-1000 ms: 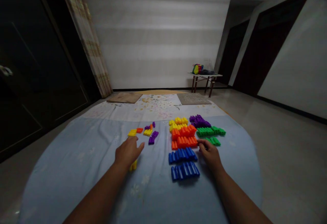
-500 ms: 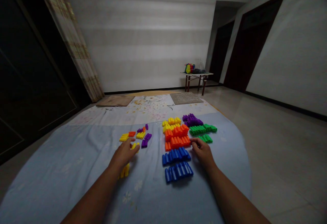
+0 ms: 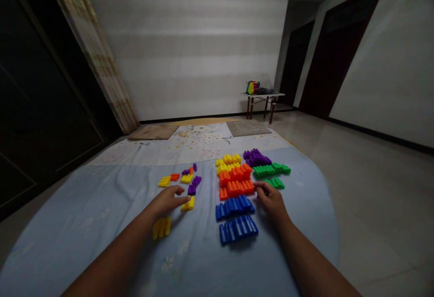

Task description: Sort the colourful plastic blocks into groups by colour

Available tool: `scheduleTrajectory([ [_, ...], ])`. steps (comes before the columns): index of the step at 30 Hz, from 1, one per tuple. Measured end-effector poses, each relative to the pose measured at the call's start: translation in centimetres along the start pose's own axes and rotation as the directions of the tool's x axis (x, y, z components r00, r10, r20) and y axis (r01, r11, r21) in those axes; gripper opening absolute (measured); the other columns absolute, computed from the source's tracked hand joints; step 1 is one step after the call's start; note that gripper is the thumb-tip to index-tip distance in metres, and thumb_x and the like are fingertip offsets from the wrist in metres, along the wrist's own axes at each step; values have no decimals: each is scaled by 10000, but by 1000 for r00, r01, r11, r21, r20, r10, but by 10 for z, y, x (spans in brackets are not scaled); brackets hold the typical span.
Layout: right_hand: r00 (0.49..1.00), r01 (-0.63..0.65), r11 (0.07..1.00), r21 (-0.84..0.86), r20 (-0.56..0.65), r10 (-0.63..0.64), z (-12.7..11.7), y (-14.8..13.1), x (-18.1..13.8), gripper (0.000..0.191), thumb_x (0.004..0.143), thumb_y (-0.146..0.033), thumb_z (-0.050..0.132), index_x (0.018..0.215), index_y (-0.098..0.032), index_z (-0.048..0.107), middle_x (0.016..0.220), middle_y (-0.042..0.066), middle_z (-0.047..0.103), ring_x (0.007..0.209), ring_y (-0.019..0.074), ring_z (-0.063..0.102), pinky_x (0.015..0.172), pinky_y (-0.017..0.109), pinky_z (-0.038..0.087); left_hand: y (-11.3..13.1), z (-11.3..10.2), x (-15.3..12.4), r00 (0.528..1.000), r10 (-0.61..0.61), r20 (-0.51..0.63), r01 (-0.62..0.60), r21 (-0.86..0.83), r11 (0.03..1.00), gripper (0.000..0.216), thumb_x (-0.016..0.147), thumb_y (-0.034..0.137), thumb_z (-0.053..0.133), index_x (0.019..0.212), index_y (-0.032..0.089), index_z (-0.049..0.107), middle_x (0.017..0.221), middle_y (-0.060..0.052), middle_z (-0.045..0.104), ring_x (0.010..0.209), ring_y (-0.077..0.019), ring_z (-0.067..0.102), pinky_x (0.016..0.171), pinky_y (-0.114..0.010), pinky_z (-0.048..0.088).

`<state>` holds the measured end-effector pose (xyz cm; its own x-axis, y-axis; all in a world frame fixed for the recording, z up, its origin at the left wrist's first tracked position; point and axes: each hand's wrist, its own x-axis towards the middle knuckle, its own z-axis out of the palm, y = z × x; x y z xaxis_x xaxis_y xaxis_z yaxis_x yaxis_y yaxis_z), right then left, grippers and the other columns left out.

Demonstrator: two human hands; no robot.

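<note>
My left hand point(image 3: 169, 200) hovers over the cloth with its thumb and fingers apart. The thumb tip reaches a small group of yellow tube-like plastic pieces point(image 3: 187, 204). More yellow pieces point(image 3: 162, 228) lie below that hand. My right hand point(image 3: 272, 200) rests with curled fingers at the right end of a row of orange tube-like pieces point(image 3: 239, 188). Its fingertips touch that end, and whatever may be between them is hidden. Rows of blue pieces point(image 3: 238, 229) lie nearer to me. Beyond the orange ones are yellow rows point(image 3: 228, 168), purple pieces point(image 3: 256, 157) and green rows point(image 3: 271, 170).
Loose purple pieces point(image 3: 194, 186), an orange group point(image 3: 175, 177) and further yellow pieces point(image 3: 186, 178) lie at the left. A blue and white cloth point(image 3: 111, 206) covers the surface. Two mats point(image 3: 249, 128) lie at its far end. A small table point(image 3: 262, 95) bears a colourful bag.
My left hand has opened and drawn back slightly from the yellow pieces, which now lie further right on the cloth. My right hand has stayed at the orange row. The view has shifted slightly.
</note>
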<state>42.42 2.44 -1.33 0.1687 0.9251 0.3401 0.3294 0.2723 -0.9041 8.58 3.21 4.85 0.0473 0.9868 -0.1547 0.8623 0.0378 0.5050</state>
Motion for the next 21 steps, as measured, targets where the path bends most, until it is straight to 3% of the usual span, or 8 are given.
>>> scheduleTrajectory([
  [3,1000,-3,1000,-6,-3,3,1,1,1,246,738,-333,489,843,-175,646,774,49,661,691,188,588,638,291,456,4,-3,-3,998,26,56,-26,-5,1000,554,539,447,636,1019,177,576,949,-50,618,794,-199,581,692,-275,435],
  [7,1000,-12,1000,-7,-3,12,2,1,2,242,741,-328,488,843,-178,647,768,45,665,696,189,596,637,289,459,11,-2,-3,989,72,130,-79,47,996,490,534,356,631,997,201,588,952,-31,607,848,-204,560,739,-279,418],
  [16,1000,-13,1000,9,-6,13,5,-3,3,227,762,-293,481,856,-166,644,782,51,665,715,189,604,644,283,461,18,-5,7,985,40,167,-63,134,989,436,543,387,609,927,180,592,872,-40,614,779,-214,563,655,-284,410],
  [18,1000,-16,1000,9,-3,16,6,-5,3,219,767,-281,476,857,-165,638,785,50,662,714,187,600,642,281,458,22,-11,15,985,88,145,-104,109,989,413,564,392,599,920,183,597,914,-42,617,782,-204,567,672,-285,415],
  [21,1000,-21,1000,3,9,21,6,-6,4,218,778,-274,466,874,-165,629,794,49,654,727,189,598,648,282,452,36,-21,40,986,167,21,-168,77,983,423,610,406,571,977,196,599,954,-43,621,804,-196,573,699,-285,425],
])
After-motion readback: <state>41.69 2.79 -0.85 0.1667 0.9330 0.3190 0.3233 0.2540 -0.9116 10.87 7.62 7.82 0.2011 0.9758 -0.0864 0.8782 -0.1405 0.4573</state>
